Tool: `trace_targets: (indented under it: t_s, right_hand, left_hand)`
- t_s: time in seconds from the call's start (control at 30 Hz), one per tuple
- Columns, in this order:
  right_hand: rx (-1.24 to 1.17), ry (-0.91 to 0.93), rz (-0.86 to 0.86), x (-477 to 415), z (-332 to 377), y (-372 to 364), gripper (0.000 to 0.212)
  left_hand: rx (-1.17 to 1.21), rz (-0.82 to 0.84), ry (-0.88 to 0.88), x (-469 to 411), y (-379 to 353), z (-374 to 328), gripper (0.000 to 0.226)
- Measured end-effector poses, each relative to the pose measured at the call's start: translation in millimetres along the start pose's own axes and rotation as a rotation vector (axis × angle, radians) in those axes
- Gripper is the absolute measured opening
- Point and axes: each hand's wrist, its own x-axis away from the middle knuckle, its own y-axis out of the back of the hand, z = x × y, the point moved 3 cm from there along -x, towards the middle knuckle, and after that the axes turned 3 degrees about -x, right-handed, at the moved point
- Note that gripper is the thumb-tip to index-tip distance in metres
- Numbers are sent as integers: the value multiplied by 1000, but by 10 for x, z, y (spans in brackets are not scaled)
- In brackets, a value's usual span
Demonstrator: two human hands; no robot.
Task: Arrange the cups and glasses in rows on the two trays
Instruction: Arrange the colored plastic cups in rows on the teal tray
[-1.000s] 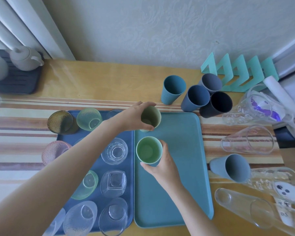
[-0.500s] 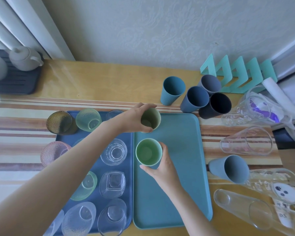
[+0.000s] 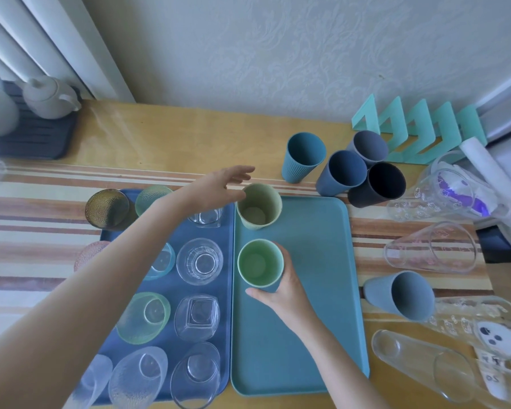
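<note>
Two trays lie side by side: a dark blue tray (image 3: 227,290) on the left with several glasses in rows, and a teal tray (image 3: 316,290) on the right. An olive-green cup (image 3: 258,206) stands upright at the teal tray's far left corner. My left hand (image 3: 219,187) hovers just left of it, fingers spread, off the cup. A light green cup (image 3: 260,265) stands behind it in the same column, and my right hand (image 3: 283,287) wraps its near side.
Several blue and grey cups (image 3: 348,175) stand beyond the teal tray. One grey-blue cup (image 3: 401,295) and clear tall glasses (image 3: 431,252) lie to the right. A teapot (image 3: 49,97) on a dark mat sits far left. Teal racks (image 3: 419,134) lean by the wall.
My left hand has let go of the olive-green cup and opened, lifting away to its left. My right hand still holds the light green cup in place.
</note>
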Motion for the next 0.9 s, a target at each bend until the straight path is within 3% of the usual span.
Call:
trace_targets:
  t_s: [0.27,0.77,0.9]
  right_hand:
    - [-62,20,-86,-11,-21,-35,67]
    - [-41,33,-79,-30,-39,-35,66]
    - [72,47,-21,26,-42,13,73]
  left_hand:
    - [-254,123,-95,15,-128,-88,94]
    - [-237,53,-151,17,-232,-82,89]
    - [-219,85,-132,53,-225,-68,97]
